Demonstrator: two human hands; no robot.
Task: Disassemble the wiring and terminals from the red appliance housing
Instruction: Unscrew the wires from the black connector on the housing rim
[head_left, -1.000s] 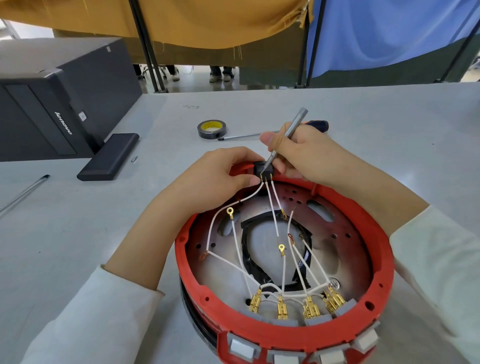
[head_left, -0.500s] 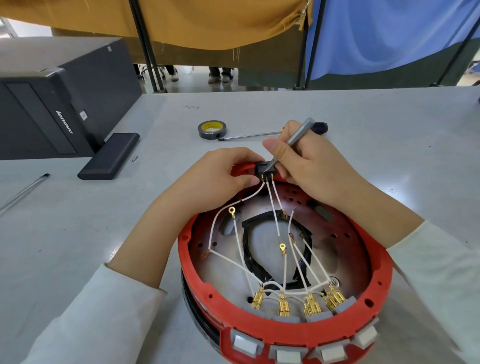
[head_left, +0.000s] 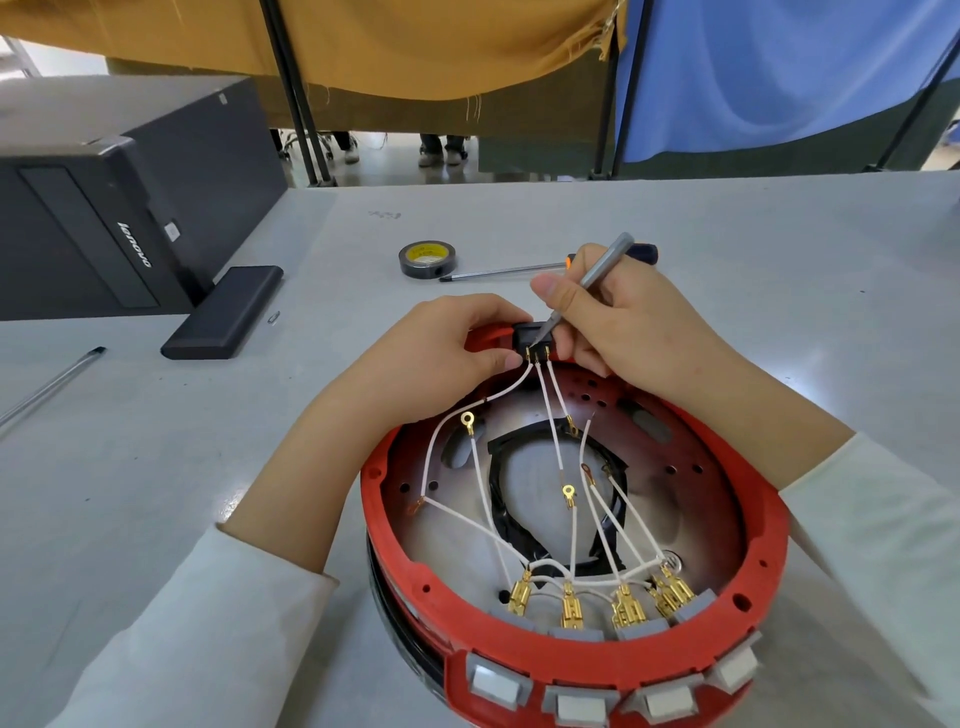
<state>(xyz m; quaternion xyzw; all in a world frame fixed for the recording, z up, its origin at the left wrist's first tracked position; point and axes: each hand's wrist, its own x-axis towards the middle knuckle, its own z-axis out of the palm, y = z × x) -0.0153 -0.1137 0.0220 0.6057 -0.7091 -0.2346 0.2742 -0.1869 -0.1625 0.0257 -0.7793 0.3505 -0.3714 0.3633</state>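
Note:
The round red appliance housing (head_left: 649, 660) lies open side up on the grey table. White wires (head_left: 550, 410) run from a small black switch block (head_left: 530, 335) at its far rim down to several brass spade terminals (head_left: 571, 610) at the near rim. My left hand (head_left: 441, 353) pinches the switch block against the rim. My right hand (head_left: 628, 322) grips a thin grey tool (head_left: 597, 273) like a pen, with its tip on the block's brass terminals. Loose ring terminals (head_left: 569, 491) hang on wire ends inside.
A roll of black tape (head_left: 427, 258) and a long screwdriver (head_left: 498, 272) lie just beyond my hands. A black computer case (head_left: 130, 208) on its stand (head_left: 223, 312) stands at the left. A metal rod (head_left: 52, 384) lies at the left edge.
The housing has shifted slightly toward me and to the right. My right hand has tilted the grey tool a little flatter, tip still on the switch terminals. My left hand keeps its hold.

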